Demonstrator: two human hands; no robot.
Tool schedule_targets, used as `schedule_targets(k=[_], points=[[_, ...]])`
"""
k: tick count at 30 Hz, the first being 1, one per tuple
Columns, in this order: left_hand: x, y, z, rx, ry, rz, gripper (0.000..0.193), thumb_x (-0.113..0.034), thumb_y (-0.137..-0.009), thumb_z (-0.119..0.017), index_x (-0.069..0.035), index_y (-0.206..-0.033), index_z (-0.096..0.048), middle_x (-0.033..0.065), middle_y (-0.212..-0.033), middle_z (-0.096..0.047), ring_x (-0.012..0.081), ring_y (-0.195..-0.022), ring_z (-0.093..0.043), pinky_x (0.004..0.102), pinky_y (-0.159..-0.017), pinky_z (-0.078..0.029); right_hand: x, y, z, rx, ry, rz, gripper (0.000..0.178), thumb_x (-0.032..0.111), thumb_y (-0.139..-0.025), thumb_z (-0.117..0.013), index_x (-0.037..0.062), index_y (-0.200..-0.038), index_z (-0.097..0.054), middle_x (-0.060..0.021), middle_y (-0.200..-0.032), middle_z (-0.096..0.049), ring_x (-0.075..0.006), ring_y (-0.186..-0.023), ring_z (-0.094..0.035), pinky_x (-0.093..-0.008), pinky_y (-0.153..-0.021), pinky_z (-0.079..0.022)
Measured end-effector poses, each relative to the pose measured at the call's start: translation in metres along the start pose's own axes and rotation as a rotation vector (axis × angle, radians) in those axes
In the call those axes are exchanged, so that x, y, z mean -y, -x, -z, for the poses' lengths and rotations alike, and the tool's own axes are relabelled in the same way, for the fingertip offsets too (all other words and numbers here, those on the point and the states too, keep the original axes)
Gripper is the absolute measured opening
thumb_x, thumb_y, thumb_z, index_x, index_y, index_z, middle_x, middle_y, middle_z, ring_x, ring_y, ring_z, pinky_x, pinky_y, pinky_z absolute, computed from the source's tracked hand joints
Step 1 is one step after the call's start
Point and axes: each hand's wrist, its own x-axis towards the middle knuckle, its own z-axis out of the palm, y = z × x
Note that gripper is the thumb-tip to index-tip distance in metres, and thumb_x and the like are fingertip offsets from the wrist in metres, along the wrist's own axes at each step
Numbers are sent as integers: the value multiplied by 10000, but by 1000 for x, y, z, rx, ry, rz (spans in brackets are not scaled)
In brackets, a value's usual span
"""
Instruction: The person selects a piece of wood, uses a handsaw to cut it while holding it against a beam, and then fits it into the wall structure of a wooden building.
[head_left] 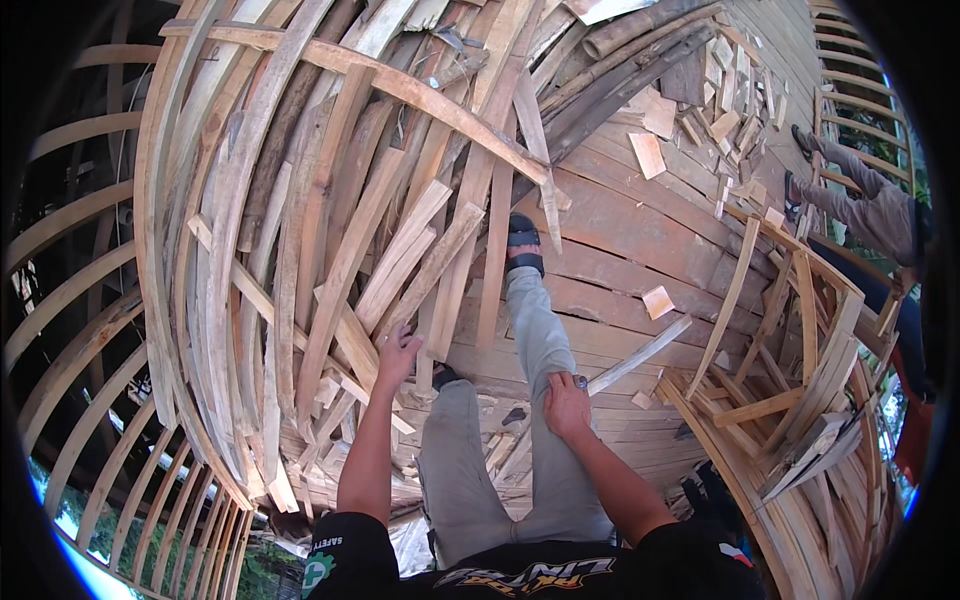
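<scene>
Littering a plank floor (pixel 620 225), piled timber (pixel 405 265), slatted wall (pixel 90 342) alongside

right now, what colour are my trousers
The trousers are light grey, clearest in the head view.

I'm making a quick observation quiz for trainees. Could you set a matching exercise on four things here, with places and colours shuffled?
Column one:
1. Left hand
2. Right hand
3. Wearer's trousers
4. Forward sandal

Column two:
A. Grey
B. Resting on the trousers
C. Black
D. Near the ends of short planks

Pairs: 1-D, 2-B, 3-A, 4-C
</scene>
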Motion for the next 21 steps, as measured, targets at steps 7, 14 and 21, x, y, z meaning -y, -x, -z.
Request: schedule_targets(k=[7, 14, 21], points=[[85, -40, -119, -176, -516, 115, 1076, -315, -712, -788, 21, -1471, -103, 296, -1354, -438, 412, -1251, -444, 423, -1047, -368, -19, 5, -2, -85, -28, 27, 311, 137, -806, -563, 85, -1112, -583, -131, -1042, -583, -337, -1024, -545, -459, -874, -435], [81, -63, -111, -122, -643, 171, 747, -254, -688, -786, 5, -1243, -358, 275, -1212, -537, 415, -1136, -528, 431, -949, -451, -27, 11, -7, -103, -34, -49, 338, 140, -821, -548, 89, -1155, -565, -139, -1101, -577, -352, -1024, -547, -480, -869, -453], [26, 32, -98, 95, -508, 73, 550, -211, -666, -683, 46, -1088, -440, 309, -1005, -616, 433, -990, -612, 464, -864, -491, -16, 16, -24, -13, 1, -94, 363, 170, -825, -548, 93, -1180, -559, -132, -1156, -556, -338, -1051, -550, -473, -902, -445]])
